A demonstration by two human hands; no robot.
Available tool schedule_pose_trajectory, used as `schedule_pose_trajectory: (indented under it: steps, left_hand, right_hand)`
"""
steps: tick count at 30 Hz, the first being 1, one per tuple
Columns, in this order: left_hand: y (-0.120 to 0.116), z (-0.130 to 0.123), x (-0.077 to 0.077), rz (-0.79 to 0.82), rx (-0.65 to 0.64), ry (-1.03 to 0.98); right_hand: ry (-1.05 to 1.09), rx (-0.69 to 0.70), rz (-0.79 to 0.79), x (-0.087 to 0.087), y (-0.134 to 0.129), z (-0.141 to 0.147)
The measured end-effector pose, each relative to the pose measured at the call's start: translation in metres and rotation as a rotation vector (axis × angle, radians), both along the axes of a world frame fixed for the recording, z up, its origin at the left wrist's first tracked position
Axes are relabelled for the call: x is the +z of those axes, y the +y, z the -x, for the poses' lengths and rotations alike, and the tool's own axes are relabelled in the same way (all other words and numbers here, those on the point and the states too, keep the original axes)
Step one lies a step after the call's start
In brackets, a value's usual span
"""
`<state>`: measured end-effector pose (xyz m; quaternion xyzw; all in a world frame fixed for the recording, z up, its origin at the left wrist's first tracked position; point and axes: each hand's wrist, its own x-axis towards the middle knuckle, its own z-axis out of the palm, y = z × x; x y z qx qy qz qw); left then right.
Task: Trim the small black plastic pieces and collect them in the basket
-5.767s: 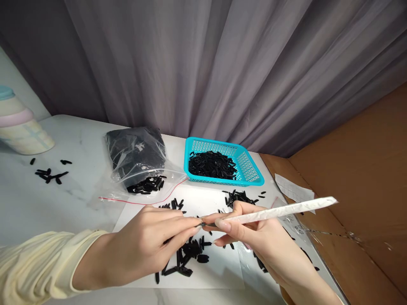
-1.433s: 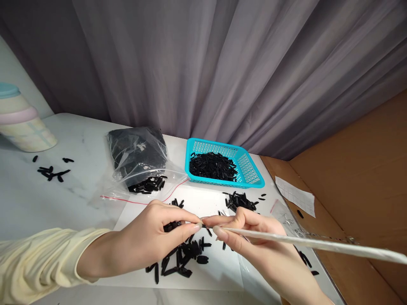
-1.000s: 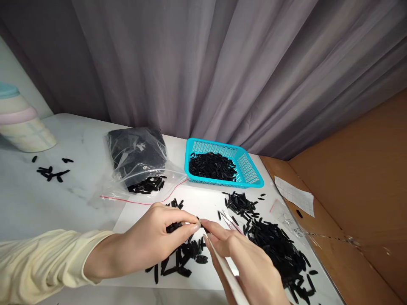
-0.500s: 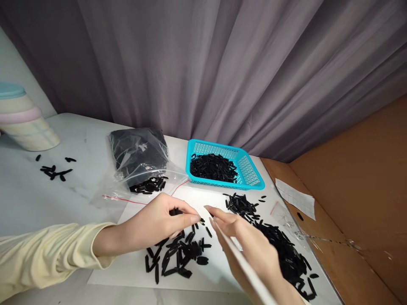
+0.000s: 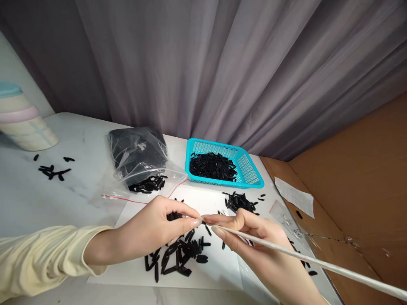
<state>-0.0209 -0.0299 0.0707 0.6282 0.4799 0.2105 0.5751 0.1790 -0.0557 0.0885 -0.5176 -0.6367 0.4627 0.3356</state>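
My left hand (image 5: 173, 220) has its thumb and forefinger closed in a pinch over the sheet's middle, at a small black piece (image 5: 202, 222) that is mostly hidden. Touching or almost touching those fingertips are the fingers of my right hand (image 5: 251, 237). They are closed on a long, thin white strip (image 5: 295, 253), which runs down to the lower right edge of the view. Below my left hand, a loose pile of short black pieces (image 5: 181, 254) lies on a white sheet (image 5: 127, 275). Another black pile (image 5: 240, 202) lies beyond my right hand, which partly hides the pieces there.
A blue basket (image 5: 225, 184) holds many black pieces at the back. Left of it lies a clear zip bag (image 5: 136, 156) filled with black pieces. A pastel cup (image 5: 28, 123) stands far left near scattered pieces (image 5: 54, 171). At right are a paper slip (image 5: 295, 192) and cardboard (image 5: 359, 190).
My right hand has turned and come up to my left fingertips. The white strip has swung from pointing steeply down to lying slanted toward the lower right.
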Motion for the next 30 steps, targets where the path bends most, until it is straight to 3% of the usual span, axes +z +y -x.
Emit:
schedule_pose_trajectory:
  steps: [13, 22, 26, 30]
  left_hand:
    - [0.002, -0.002, 0.000, -0.001, 0.001, -0.004]
    - [0.001, -0.002, 0.002, 0.021, 0.008, 0.004]
    - [0.001, -0.002, 0.001, 0.007, 0.003, 0.030]
    - [0.003, -0.002, -0.001, 0.028, -0.010, 0.011]
  right_hand:
    - [-0.043, 0.009, -0.029, -0.001, -0.001, -0.003]
    - [-0.119, 0.043, -0.154, -0.005, -0.002, -0.004]
    - [-0.233, 0.075, -0.315, -0.012, -0.006, -0.004]
    - [-0.355, 0.123, -0.622, -0.025, -0.009, -0.002]
